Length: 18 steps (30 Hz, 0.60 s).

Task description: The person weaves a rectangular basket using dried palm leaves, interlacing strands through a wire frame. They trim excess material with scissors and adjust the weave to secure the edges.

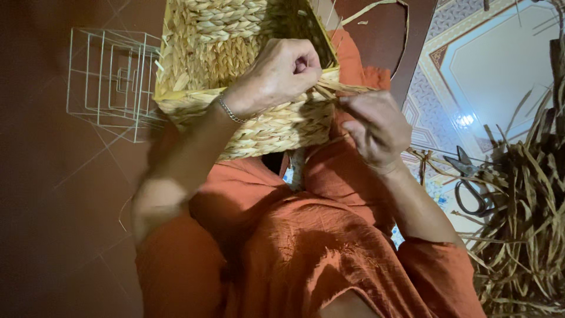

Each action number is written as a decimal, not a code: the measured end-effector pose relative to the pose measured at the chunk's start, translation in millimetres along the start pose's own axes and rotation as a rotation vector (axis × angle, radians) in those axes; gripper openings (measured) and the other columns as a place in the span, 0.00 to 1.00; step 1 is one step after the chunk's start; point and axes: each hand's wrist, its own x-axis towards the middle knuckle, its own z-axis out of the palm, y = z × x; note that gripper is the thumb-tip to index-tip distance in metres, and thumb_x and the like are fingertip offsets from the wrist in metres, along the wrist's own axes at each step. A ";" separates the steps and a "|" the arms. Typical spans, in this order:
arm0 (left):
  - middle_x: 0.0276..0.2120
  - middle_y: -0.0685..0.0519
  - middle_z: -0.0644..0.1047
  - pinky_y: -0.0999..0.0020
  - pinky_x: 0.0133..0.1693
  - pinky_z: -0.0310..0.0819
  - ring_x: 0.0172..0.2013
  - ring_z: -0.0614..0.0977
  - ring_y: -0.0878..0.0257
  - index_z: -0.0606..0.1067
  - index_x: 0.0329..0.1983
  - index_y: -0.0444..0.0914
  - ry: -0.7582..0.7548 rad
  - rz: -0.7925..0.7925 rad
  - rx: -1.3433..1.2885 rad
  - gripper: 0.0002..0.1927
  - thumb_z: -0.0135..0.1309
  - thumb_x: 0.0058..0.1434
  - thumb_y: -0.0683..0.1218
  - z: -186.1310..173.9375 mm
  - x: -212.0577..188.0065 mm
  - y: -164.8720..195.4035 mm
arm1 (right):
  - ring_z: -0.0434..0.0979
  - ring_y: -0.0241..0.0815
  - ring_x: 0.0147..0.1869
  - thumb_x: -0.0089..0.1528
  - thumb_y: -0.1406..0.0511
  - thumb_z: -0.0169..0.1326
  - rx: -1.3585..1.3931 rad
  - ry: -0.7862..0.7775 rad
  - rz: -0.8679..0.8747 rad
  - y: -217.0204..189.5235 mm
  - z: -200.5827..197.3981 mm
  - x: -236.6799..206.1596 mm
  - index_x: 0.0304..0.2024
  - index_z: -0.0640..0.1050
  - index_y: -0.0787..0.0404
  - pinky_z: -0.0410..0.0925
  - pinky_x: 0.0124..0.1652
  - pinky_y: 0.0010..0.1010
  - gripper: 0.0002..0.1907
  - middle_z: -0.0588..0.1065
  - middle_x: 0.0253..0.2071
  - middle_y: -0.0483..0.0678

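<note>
Upper centre of the frame: woven straw basket (235, 65), boxy, pale yellow braids, resting on the lap against orange clothing (306, 253). Left hand (276, 76) curled into a fist on the basket's near rim, fingers pressed together, pinching flat straw strands (329, 88) at the corner. Thin silver bracelet (231, 111) at that wrist. Right hand (376, 126) just to the right, centre frame, fingers bent and closed on the same bundle of strands where it leaves the rim; thumb and forefinger tight, exact contact partly hidden by the knuckles. Both hands close together, nearly touching, the strands stretched between them.

Upper left: white wire frame (109, 82), nested squares, lying on the dark brown floor (47, 224), touching or just behind the basket's left edge, hard to tell which. Top of frame, right of the basket: one long loose strand (376, 7) arching up and over.

Right side: patterned floor tile (488, 65), pale with an ornate border, catching a bright glare. Far right edge: big heap of dried straw (524, 235), tangled, brownish-green. On the tile at the heap's edge: dark scissors (468, 182), handles toward the bottom, partly overlapped by stray stalks. Small patterned scrap of cloth (294, 171) peeking out below the basket, between the orange folds.
</note>
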 end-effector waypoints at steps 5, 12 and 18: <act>0.28 0.55 0.78 0.73 0.30 0.76 0.27 0.80 0.69 0.80 0.35 0.33 0.039 0.050 -0.037 0.04 0.59 0.59 0.40 6.7 5.2 -3.0 | 0.80 0.42 0.39 0.72 0.69 0.57 0.730 0.385 0.517 15.7 21.1 -1.2 0.59 0.69 0.62 0.73 0.40 0.30 0.15 0.78 0.39 0.48; 0.26 0.54 0.79 0.74 0.25 0.77 0.24 0.78 0.72 0.79 0.36 0.33 -0.212 -0.221 -0.106 0.08 0.57 0.53 0.41 8.8 23.3 -16.5 | 0.73 0.43 0.40 0.71 0.74 0.61 -0.004 0.097 0.222 29.0 21.6 3.7 0.47 0.78 0.64 0.68 0.38 0.29 0.04 0.73 0.41 0.53; 0.29 0.54 0.80 0.74 0.29 0.73 0.27 0.77 0.71 0.81 0.38 0.34 -0.278 -0.184 -0.114 0.09 0.57 0.56 0.42 7.5 25.7 -22.7 | 0.73 0.43 0.37 0.62 0.79 0.60 -0.199 -0.020 0.041 26.0 35.4 5.3 0.61 0.79 0.63 0.66 0.35 0.31 0.24 0.70 0.36 0.49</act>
